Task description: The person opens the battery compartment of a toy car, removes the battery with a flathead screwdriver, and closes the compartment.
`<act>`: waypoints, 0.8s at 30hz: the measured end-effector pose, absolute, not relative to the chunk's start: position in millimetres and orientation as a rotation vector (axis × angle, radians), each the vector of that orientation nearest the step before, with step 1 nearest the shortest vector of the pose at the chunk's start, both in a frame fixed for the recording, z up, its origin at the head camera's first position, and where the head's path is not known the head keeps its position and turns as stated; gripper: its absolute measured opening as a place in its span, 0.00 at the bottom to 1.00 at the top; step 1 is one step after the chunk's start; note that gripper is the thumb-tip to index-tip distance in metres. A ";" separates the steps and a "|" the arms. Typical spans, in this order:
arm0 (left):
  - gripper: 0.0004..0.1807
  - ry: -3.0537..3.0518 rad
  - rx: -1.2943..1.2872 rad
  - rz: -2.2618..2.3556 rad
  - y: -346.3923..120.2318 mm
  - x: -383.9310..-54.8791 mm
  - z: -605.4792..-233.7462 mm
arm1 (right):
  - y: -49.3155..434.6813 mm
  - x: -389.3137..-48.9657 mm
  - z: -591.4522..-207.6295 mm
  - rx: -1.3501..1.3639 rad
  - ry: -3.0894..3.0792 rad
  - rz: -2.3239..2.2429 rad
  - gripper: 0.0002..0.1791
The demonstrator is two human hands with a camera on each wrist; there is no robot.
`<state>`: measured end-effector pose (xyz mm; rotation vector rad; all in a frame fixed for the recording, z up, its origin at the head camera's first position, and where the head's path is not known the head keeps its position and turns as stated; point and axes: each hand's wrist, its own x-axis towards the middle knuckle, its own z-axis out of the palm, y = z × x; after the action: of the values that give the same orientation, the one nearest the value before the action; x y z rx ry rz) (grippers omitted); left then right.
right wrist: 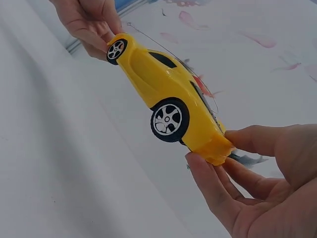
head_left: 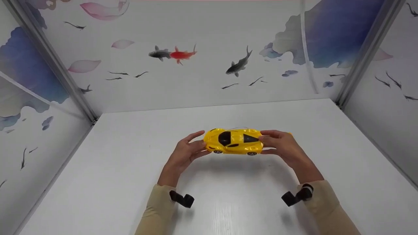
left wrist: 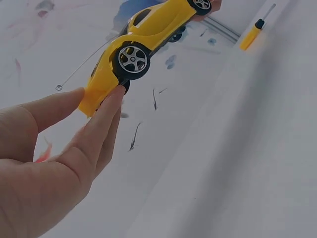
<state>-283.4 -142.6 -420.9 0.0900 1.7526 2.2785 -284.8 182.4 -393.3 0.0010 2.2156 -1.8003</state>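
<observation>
A yellow toy car (head_left: 236, 142) with dark windows is held up over the white table, its shadow falling on the surface below. My left hand (head_left: 186, 151) pinches one end between thumb and fingers. At the opposite end my right hand (head_left: 282, 145) grips the bodywork the same way. Both wrist views show black wheels with silver spokes along the car's side (left wrist: 163, 29) (right wrist: 163, 84). A thin wire (left wrist: 81, 67) with a small loop at its tip runs off the car.
A screwdriver-like tool (left wrist: 252, 34) with a yellow handle lies on the table beyond the car, mostly hidden behind my right hand in the head view. Printed panels with fish and petals (head_left: 202, 85) wall in the white table (head_left: 111, 182) at the back and both sides.
</observation>
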 end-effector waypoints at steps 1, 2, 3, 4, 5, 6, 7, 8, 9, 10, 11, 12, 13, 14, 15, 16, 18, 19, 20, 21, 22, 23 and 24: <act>0.31 1.757 0.101 2.275 -142.0 -283.1 -421.0 | 182.7 -284.9 -393.1 0.004 2.223 -1.800 0.35; 0.31 1.761 0.108 2.271 -141.3 -283.1 -421.4 | 183.1 -284.8 -392.7 0.006 2.231 -1.800 0.35; 0.32 1.771 0.128 2.261 -140.6 -282.9 -421.6 | 183.4 -284.8 -392.4 0.008 2.237 -1.800 0.35; 0.32 1.780 0.141 2.251 -139.9 -282.8 -421.8 | 183.7 -284.9 -392.3 0.011 2.243 -1.800 0.35; 0.32 1.786 0.148 2.242 -139.2 -282.6 -422.3 | 184.1 -285.0 -392.2 0.018 2.249 -1.797 0.34; 0.32 1.790 0.151 2.236 -138.7 -282.4 -423.0 | 184.6 -285.1 -392.5 0.024 2.252 -1.794 0.34; 0.32 1.796 0.158 2.227 -138.1 -282.1 -423.7 | 185.0 -284.9 -392.7 0.030 2.257 -1.789 0.33; 0.32 1.799 0.162 2.223 -137.6 -281.7 -424.4 | 185.6 -284.8 -393.1 0.033 2.264 -1.783 0.33; 0.31 1.804 0.163 2.216 -137.1 -281.3 -425.3 | 186.1 -284.9 -393.8 0.036 2.272 -1.777 0.32; 0.31 1.803 0.157 2.213 -137.0 -280.9 -426.4 | 186.3 -285.0 -394.9 0.038 2.281 -1.769 0.31; 0.30 1.803 0.153 2.211 -136.8 -280.5 -427.4 | 186.3 -285.1 -396.1 0.040 2.294 -1.757 0.31; 0.29 1.802 0.150 2.209 -136.6 -280.1 -428.1 | 186.1 -285.4 -397.4 0.036 2.310 -1.744 0.31; 0.29 1.802 0.151 2.209 -136.3 -279.9 -428.3 | 185.9 -285.8 -398.6 0.028 2.326 -1.735 0.31; 0.29 1.798 0.147 2.213 -136.0 -279.9 -428.4 | 185.6 -286.4 -399.8 0.023 2.344 -1.724 0.30; 0.29 1.796 0.140 2.216 -135.7 -280.0 -428.4 | 185.2 -286.8 -400.5 0.018 2.359 -1.715 0.31; 0.30 1.796 0.139 2.220 -135.6 -280.2 -428.1 | 184.8 -287.0 -401.0 0.012 2.374 -1.705 0.31; 0.30 1.805 0.132 2.227 -135.3 -280.6 -427.1 | 184.5 -287.5 -401.2 -0.014 2.400 -1.688 0.31; 0.30 1.808 0.128 2.231 -135.3 -280.7 -426.5 | 184.9 -287.5 -401.1 -0.028 2.410 -1.683 0.31; 0.30 1.811 0.123 2.234 -135.3 -280.8 -425.9 | 185.3 -287.2 -400.6 -0.043 2.418 -1.679 0.32; 0.30 1.816 0.119 2.234 -135.4 -280.9 -425.3 | 186.2 -286.9 -400.3 -0.066 2.423 -1.676 0.32; 0.30 1.823 0.119 2.235 -135.5 -280.9 -424.6 | 187.2 -286.4 -399.8 -0.094 2.427 -1.673 0.32; 0.30 1.824 0.117 2.236 -135.6 -280.8 -423.8 | 188.8 -286.4 -399.6 -0.130 2.426 -1.676 0.32; 0.31 1.825 0.119 2.239 -135.7 -280.9 -423.1 | 190.3 -286.4 -399.4 -0.161 2.417 -1.688 0.31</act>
<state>-280.9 -135.7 -423.1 0.1186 1.8246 2.2391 -286.4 190.3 -399.4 -0.1608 2.4169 -1.6879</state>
